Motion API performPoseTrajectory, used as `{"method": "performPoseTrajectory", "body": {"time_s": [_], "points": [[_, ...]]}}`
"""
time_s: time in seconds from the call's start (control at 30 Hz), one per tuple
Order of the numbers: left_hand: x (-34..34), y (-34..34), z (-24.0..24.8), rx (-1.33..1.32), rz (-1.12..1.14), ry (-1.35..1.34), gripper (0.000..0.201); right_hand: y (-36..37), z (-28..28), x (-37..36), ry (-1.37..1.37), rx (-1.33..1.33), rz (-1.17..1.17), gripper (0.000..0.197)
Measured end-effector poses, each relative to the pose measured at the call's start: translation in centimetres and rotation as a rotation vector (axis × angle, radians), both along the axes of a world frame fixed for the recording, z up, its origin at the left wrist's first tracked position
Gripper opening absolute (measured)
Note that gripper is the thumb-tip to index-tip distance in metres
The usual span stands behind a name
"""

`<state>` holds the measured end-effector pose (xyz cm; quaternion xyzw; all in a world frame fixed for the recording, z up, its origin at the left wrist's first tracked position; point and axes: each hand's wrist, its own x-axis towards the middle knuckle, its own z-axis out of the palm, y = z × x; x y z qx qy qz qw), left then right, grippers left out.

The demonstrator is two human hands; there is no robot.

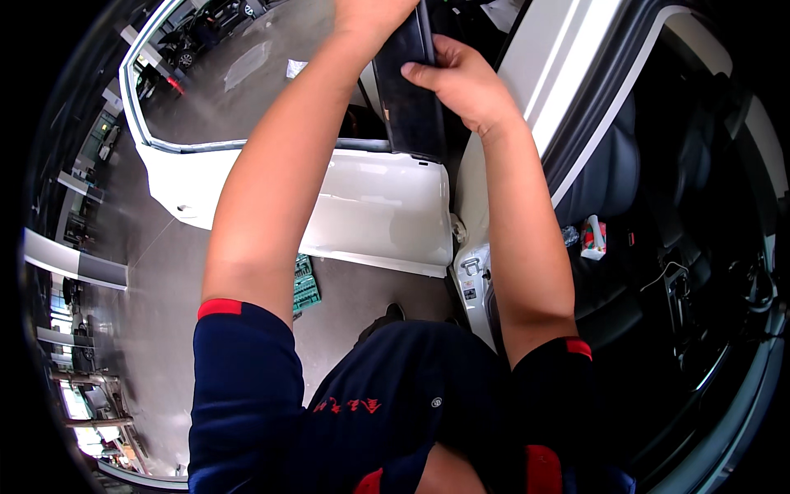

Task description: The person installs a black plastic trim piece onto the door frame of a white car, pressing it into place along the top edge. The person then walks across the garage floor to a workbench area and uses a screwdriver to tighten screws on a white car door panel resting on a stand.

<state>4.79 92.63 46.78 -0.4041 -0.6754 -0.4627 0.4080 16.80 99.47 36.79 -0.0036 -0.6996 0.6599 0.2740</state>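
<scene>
A long black trim panel (pixel 409 103) stands along the rear upright of the window frame on an open white car door (pixel 383 210). My right hand (pixel 476 86) grips the panel's right edge, with the thumb on its face and the fingers partly hidden behind it. At the upper edge of the view, my left hand (pixel 374 11) is raised beside the panel's upper part. Its fingers are cut off by the picture, so their hold cannot be made out.
The car's white pillar (pixel 553 70) rises right of my hands. Inside the car are a dark seat (pixel 605 177) and a red-and-white packet (pixel 592 237). A green tool case (pixel 306 286) lies open on the grey floor (pixel 164 321) below the door.
</scene>
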Motion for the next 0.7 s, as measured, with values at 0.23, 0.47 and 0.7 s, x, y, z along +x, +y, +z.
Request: {"method": "performPoseTrajectory", "body": {"time_s": [0.23,0.47,0.7], "points": [[-1.3,0.0,-0.5,0.041,0.008,0.032,0.063,-1.6,-1.7,0.5,-0.009,-0.079,-0.007,0.022],[-1.5,-1.0,0.6,0.023,-0.213,-0.098,0.073,-2.7,-2.9,0.4,0.143,-0.044,-0.105,0.024],[-2.2,-2.4,3.1,-0.175,-0.509,-0.225,0.063,-3.3,-5.7,0.8,0.119,-0.108,-0.232,0.037]]}}
